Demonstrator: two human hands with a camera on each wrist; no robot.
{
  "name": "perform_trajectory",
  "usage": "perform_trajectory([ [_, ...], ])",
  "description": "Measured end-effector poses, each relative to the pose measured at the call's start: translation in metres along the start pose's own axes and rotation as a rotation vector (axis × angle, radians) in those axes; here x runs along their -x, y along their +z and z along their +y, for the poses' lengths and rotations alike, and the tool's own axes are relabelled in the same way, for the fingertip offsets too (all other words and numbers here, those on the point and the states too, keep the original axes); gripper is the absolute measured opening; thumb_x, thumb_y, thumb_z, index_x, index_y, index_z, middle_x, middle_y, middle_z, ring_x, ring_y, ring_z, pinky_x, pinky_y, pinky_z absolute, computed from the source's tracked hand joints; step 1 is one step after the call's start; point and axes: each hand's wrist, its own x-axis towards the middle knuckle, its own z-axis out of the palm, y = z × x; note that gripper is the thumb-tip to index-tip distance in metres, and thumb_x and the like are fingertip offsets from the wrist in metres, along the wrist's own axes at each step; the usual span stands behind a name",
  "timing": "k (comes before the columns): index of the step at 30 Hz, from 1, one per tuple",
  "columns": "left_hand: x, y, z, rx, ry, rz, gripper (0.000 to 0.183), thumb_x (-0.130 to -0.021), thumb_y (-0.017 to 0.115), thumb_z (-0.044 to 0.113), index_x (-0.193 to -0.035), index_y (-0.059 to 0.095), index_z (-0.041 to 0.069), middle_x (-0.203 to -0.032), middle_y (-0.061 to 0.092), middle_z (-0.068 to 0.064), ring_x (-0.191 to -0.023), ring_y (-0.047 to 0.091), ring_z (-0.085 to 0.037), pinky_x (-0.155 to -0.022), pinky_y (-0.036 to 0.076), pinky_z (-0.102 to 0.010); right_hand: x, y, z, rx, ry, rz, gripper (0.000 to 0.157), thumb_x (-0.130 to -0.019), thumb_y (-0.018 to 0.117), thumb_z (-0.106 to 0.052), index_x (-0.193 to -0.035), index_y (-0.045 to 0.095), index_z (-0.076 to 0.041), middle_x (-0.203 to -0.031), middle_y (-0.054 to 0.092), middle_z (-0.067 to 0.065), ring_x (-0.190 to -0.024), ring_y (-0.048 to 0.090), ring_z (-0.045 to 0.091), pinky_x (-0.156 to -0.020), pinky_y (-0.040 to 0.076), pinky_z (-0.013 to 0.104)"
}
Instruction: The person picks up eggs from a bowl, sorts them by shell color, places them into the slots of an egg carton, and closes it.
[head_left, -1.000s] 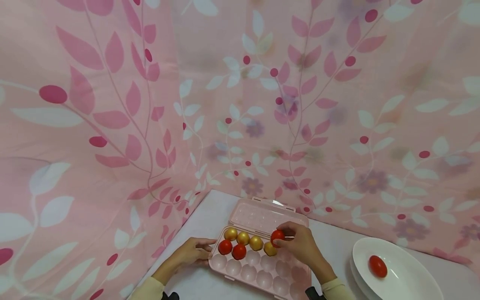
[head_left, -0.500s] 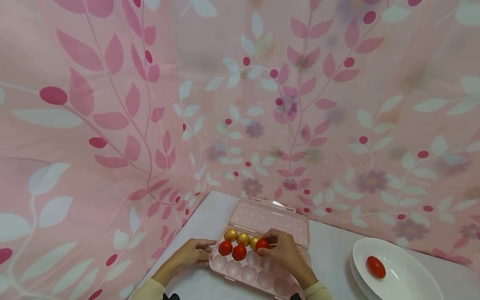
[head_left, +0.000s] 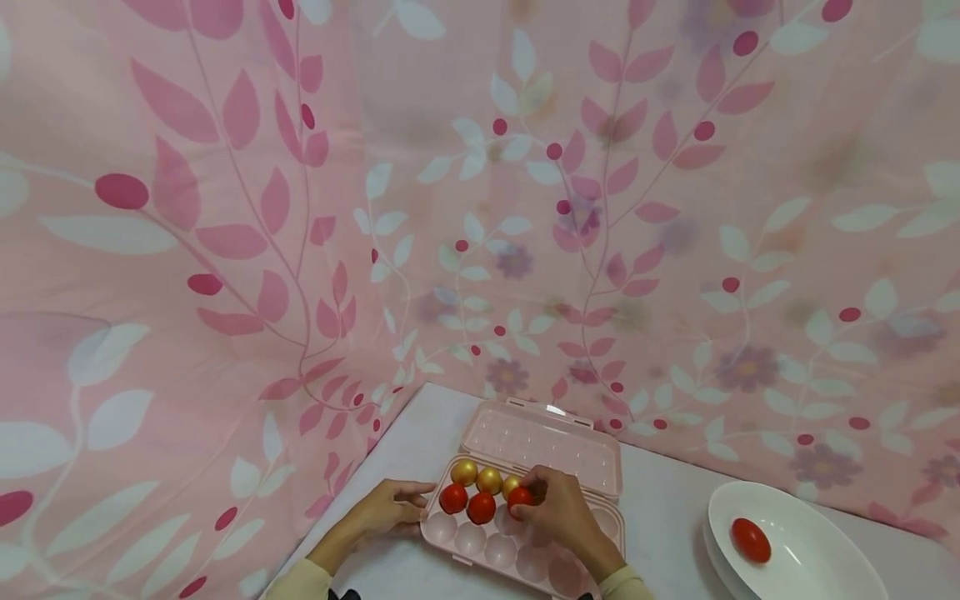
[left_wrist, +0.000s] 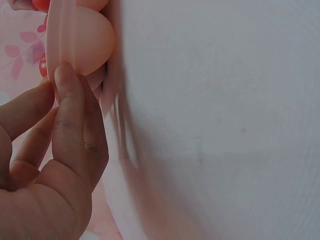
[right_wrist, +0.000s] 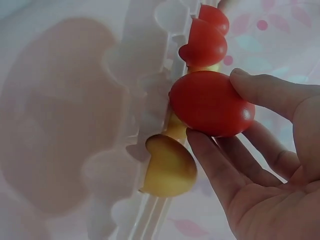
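Note:
A pink plastic egg box (head_left: 501,552) lies with its lid (head_left: 542,450) folded back. My left hand (head_left: 386,506) pinches the rim at its left end, thumb and fingers on either side of the edge (left_wrist: 56,35). Between thumb and fingertips, my right hand (head_left: 561,510) holds a red egg (right_wrist: 212,103) at a second-row cup. To its left, two red eggs (head_left: 481,507) sit in that row. Behind them stands a row of gold eggs (head_left: 464,473); one gold egg (right_wrist: 172,167), visible in the right wrist view, is hidden behind my right hand in the head view.
At the right of the white-covered table (head_left: 663,517) stands a white bowl (head_left: 817,562) with one red egg (head_left: 752,540) in it. A pink leaf-patterned cloth (head_left: 645,250) hangs right behind the table and along its left side. Front-row cups hold nothing.
My right hand has carried the red egg leftward and down, from over the right-hand gold egg to the cup beside the two red eggs. My left hand keeps its grip on the rim.

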Motion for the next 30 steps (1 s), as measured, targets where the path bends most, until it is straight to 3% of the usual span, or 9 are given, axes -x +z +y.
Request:
perform_trajectory([
  [8, 0.001, 0.002, 0.0, 0.005, 0.013, -0.001, 0.048, -0.085, 0.071, 0.001, -0.132, 0.059, -0.001, -0.096, 0.061, -0.01, -0.078, 0.062, -0.018, -0.073, 0.059, -0.036, 0.003, 0.007, -0.004, -0.02, 0.118, -0.036, 0.032, -0.073, 0.087, -0.022, -0.096, 0.066, -0.013, -0.089, 0.064, 0.001, -0.078, 0.058, 0.021, -0.066, 0.058, 0.03],
  [12, 0.0, 0.001, -0.001, 0.0, 0.008, -0.002, 0.048, -0.085, 0.071, 0.001, -0.132, 0.059, -0.001, -0.097, 0.061, -0.01, -0.079, 0.062, -0.018, -0.073, 0.059, -0.035, 0.004, 0.012, -0.005, 0.0, 0.153, -0.047, 0.033, -0.072, 0.087, -0.022, -0.097, 0.066, -0.015, -0.087, 0.063, 0.0, -0.079, 0.057, 0.021, -0.069, 0.058, 0.031],
  [20, -0.001, -0.001, -0.001, -0.007, -0.017, 0.009, 0.048, -0.085, 0.072, 0.003, -0.132, 0.06, 0.001, -0.098, 0.061, -0.01, -0.079, 0.062, -0.018, -0.074, 0.059, -0.035, 0.005, 0.018, -0.004, 0.014, 0.093, -0.036, 0.031, -0.074, 0.086, -0.018, -0.1, 0.07, -0.013, -0.089, 0.063, -0.003, -0.079, 0.058, 0.017, -0.076, 0.057, 0.032],
  [30, -0.003, -0.001, -0.004, -0.011, -0.008, 0.001, 0.049, -0.085, 0.071, 0.003, -0.132, 0.06, 0.001, -0.097, 0.062, -0.011, -0.079, 0.062, -0.019, -0.074, 0.059, -0.035, 0.006, 0.022, -0.003, 0.008, 0.081, -0.046, 0.029, -0.075, 0.084, -0.013, -0.101, 0.073, -0.009, -0.088, 0.065, -0.004, -0.077, 0.06, 0.015, -0.076, 0.058, 0.033],
])
